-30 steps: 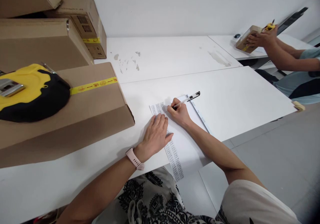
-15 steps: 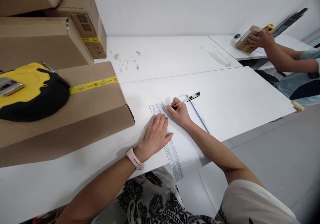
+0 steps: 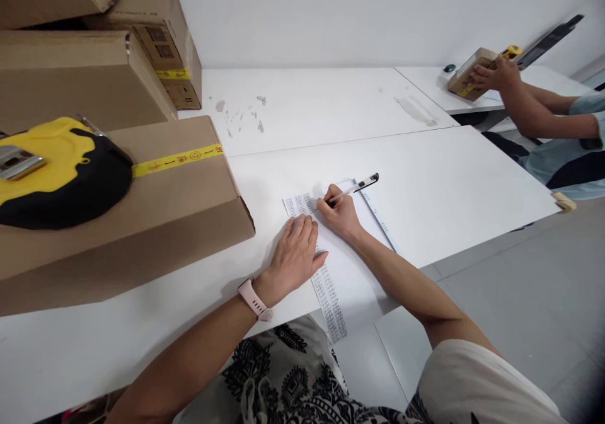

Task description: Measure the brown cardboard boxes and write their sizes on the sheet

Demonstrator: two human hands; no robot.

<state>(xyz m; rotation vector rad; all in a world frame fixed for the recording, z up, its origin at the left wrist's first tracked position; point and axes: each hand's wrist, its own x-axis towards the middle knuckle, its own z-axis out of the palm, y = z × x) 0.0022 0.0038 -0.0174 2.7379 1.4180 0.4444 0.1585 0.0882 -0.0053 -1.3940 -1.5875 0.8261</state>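
- The right hand (image 3: pixel 341 215) is closed in a writing grip on a pen (image 3: pixel 354 188). Thumb and fingers pinch the lower barrel, and the tip is down on the sheet of paper (image 3: pixel 352 273).
- The pen's long axis slants away from that hand, up and to the right. The capped black end is the far end, and the tip is tucked under the fingers toward the left hand.
- The left hand (image 3: pixel 295 255) lies flat and open, palm down, grasping nothing. Its fingertips press the sheet's near-left part, just beside the right hand's knuckles, though I cannot tell whether the two hands touch.
- The sheet lies under both hands on the white desk (image 3: pixel 449 184). Its long axis runs from the fingertips back toward the person's body, and its near end hangs over the desk edge.
- A printed column of small figures (image 3: pixel 327 293) runs along the sheet's left side and passes under the left hand. The pen tip meets the sheet near the top of this column, so the right hand is the nearer one to that spot.
- Left of the left hand, well apart, a cardboard box (image 3: pixel 179 203) carries a yellow tape measure (image 3: pixel 61 172).
- Far to the right, a co-worker's hands (image 3: pixel 494 74) hold a small box (image 3: pixel 467 71).
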